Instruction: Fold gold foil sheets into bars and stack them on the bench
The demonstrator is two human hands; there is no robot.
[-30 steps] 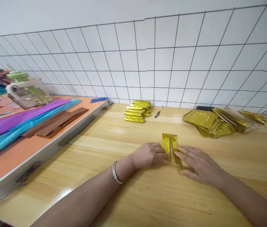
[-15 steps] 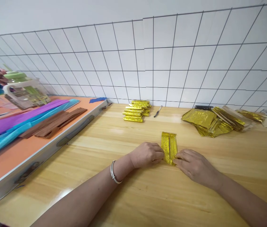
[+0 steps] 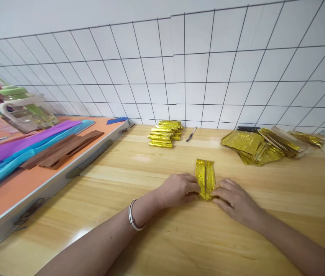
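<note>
A gold foil paper sheet (image 3: 210,174) lies on the wooden table, its two sides folded in toward a seam down the middle. My left hand (image 3: 179,190) pinches its near left edge, wrist ringed by a silver bangle (image 3: 132,214). At the near right edge, my right hand (image 3: 234,199) has thumb and fingers closed on the same foil. The near end comes to a low point between the hands. Fingertips on both sides are partly hidden. Farther back, several folded gold foil strips (image 3: 162,134) are stacked, with flat gold foil sheets (image 3: 244,142) piled to the right.
A pen (image 3: 191,134) lies behind the foil near the tiled wall (image 3: 199,69). On the left stands an orange-topped board (image 3: 73,172) with a raised edge, holding purple, blue and brown crepe paper strips (image 3: 70,147) and a clear jug with a green lid (image 3: 13,90).
The whole view has shifted slightly. Both hands keep hold of the foil's near corners, and its near end now looks a little more pointed.
</note>
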